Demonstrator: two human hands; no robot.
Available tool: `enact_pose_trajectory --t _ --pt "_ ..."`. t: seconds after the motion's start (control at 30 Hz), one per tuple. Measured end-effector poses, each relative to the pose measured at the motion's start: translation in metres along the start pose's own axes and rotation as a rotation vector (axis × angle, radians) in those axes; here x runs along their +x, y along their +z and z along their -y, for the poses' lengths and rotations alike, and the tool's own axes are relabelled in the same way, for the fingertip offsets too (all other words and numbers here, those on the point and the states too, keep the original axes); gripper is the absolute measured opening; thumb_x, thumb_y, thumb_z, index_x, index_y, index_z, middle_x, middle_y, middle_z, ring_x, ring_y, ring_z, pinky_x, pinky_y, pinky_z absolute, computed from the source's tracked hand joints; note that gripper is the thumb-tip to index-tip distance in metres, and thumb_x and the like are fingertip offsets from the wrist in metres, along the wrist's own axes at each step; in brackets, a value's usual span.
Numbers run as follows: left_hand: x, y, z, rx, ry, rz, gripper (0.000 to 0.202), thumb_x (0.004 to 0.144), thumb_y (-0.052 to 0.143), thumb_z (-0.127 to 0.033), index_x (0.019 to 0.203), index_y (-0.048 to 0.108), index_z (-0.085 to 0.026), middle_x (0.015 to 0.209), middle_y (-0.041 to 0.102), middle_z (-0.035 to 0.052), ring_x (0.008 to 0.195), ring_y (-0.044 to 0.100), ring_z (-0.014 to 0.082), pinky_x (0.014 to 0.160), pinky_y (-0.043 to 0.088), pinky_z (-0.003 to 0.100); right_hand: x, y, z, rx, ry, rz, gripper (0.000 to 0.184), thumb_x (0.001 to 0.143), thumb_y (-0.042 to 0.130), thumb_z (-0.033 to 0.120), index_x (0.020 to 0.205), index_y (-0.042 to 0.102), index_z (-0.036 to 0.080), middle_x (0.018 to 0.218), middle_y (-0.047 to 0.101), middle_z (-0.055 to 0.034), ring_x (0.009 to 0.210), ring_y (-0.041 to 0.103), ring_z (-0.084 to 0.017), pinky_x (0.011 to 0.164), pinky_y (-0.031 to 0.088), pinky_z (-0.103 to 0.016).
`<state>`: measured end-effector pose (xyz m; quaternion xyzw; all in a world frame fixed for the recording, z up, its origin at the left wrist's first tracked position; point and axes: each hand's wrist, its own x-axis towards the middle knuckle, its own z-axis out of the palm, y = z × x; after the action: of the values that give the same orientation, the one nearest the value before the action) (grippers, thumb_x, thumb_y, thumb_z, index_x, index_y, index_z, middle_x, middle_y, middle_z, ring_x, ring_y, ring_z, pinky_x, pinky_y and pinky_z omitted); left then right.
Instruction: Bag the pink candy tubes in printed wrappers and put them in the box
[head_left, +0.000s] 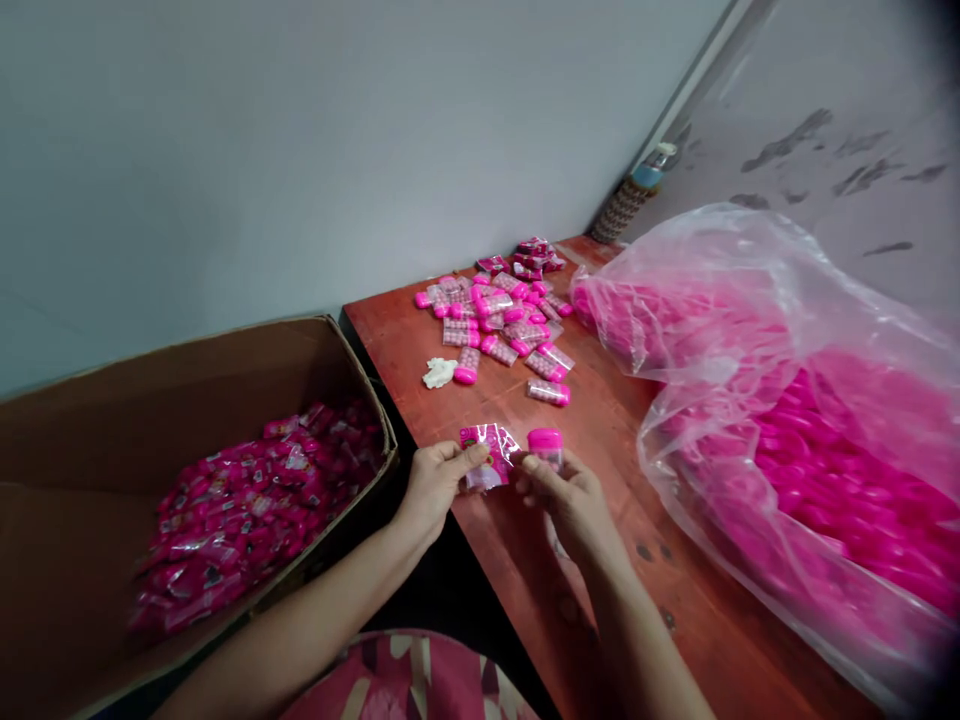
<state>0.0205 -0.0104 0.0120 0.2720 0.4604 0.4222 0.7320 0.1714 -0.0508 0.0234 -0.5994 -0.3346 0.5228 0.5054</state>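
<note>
The person's left hand (435, 485) pinches the left edge of a glossy pink printed sachet (486, 458) between thumb and fingers, and the right hand (564, 490) pinches its right edge, so the sachet is stretched between the 2 hands above the near edge of a red wooden table (607, 470). 1 pink-capped container (545, 442) stands cap up just behind the right thumb, its base hidden; whether the right fingers also grip it cannot be told.

Farther back lies a loose heap of clear, pink-capped containers (495, 305) filled with small balls, with a white crumpled scrap (439, 373) beside it and a few pink packets (534, 258) near the wall. At left, a cardboard box (150, 365) holds many pink packets. At right, a translucent plastic bag (720, 255) bulges with bright pink plastic pieces (840, 480). A patterned bottle (628, 203) leans in the corner.
</note>
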Motion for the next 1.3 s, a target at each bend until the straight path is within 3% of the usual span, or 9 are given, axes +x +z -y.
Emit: enact_pose_trajectory --t 0.13,0.3,0.73,0.87,1.0,1.07,1.13,1.23,1.3 --pt "-0.007 -0.001 -0.003 0.066 -0.042 0.154 0.035 0.061 0.07 -0.044 0.069 0.065 -0.01 0.063 0.063 0.0044 0.055 0.058 0.0122 0.053 0.049 0.024 -0.003 0.018 0.0 0.074 -0.003 -0.011 0.021 0.063 0.073 0.029 0.069 0.056 0.017 0.053 0.053 0.0052 0.045 0.045 -0.008 0.044 0.034 -0.02" --pt "-0.009 -0.009 -0.004 0.031 -0.072 0.264 0.035 0.063 0.07 -0.041 0.077 0.068 -0.009 0.072 0.067 0.0078 0.067 0.063 0.0153 0.067 0.051 0.028 0.002 0.021 -0.004 0.06 -0.011 -0.004 0.023 0.062 0.074 0.029 0.072 0.056 0.018 0.054 0.052 0.0063 0.045 0.045 -0.008 0.044 0.035 -0.02" --pt "0.0 -0.005 -0.008 -0.081 -0.107 -0.04 0.034 0.048 0.08 -0.035 0.062 0.063 -0.009 0.055 0.061 0.0029 0.048 0.055 0.01 0.047 0.048 0.022 -0.028 0.016 -0.018 0.125 -0.036 0.011 0.022 0.079 0.056 0.041 0.084 0.058 0.019 0.071 0.061 -0.0016 0.054 0.055 -0.013 0.048 0.044 -0.024" --pt "-0.003 0.001 0.0 -0.003 -0.07 0.016 0.034 0.053 0.076 -0.039 0.059 0.062 -0.009 0.05 0.059 0.002 0.044 0.053 0.0091 0.044 0.045 0.02 -0.023 0.019 -0.013 0.078 -0.073 -0.029 0.019 0.075 0.063 0.035 0.083 0.056 0.019 0.06 0.058 0.0021 0.051 0.052 -0.011 0.047 0.042 -0.022" --pt "-0.015 0.001 0.007 0.074 -0.048 0.121 0.036 0.064 0.068 -0.045 0.065 0.063 -0.009 0.055 0.062 0.005 0.047 0.056 0.012 0.047 0.047 0.023 -0.006 0.021 -0.001 0.108 0.002 0.119 0.021 0.067 0.071 0.028 0.075 0.054 0.018 0.055 0.052 0.0057 0.044 0.045 -0.008 0.041 0.035 -0.019" --pt "-0.024 -0.012 0.01 0.202 -0.024 0.136 0.042 0.072 0.057 -0.051 0.072 0.065 -0.01 0.062 0.065 0.0076 0.053 0.06 0.0154 0.052 0.05 0.027 -0.001 0.023 0.002 0.127 0.008 0.121 0.023 0.064 0.073 0.026 0.075 0.053 0.018 0.057 0.052 0.0062 0.046 0.046 -0.008 0.043 0.037 -0.019" --pt "-0.031 -0.036 0.016 0.5 0.091 0.141 0.046 0.077 0.047 -0.054 0.075 0.066 -0.012 0.067 0.066 0.0086 0.059 0.063 0.0186 0.059 0.051 0.032 0.001 0.024 0.004 0.148 -0.024 0.064 0.026 0.063 0.074 0.024 0.076 0.053 0.018 0.062 0.053 0.006 0.051 0.049 -0.008 0.048 0.041 -0.02" --pt "-0.034 -0.079 0.035 1.058 0.408 0.034 0.04 0.066 0.063 -0.051 0.091 0.065 -0.019 0.094 0.067 0.0082 0.091 0.06 0.0253 0.084 0.046 0.038 -0.001 0.026 0.003 0.176 -0.037 0.023 0.026 0.062 0.074 0.024 0.077 0.053 0.018 0.066 0.055 0.0047 0.056 0.052 -0.01 0.054 0.045 -0.022" --pt "-0.029 -0.104 0.051 1.279 0.42 -0.035 0.054 0.063 0.066 -0.05 0.105 0.06 -0.017 0.112 0.06 0.0127 0.107 0.052 0.0295 0.092 0.04 0.041 -0.003 0.027 0.002 0.187 -0.028 0.04 0.026 0.062 0.074 0.023 0.078 0.054 0.018 0.066 0.055 0.0045 0.056 0.052 -0.01 0.054 0.045 -0.021"
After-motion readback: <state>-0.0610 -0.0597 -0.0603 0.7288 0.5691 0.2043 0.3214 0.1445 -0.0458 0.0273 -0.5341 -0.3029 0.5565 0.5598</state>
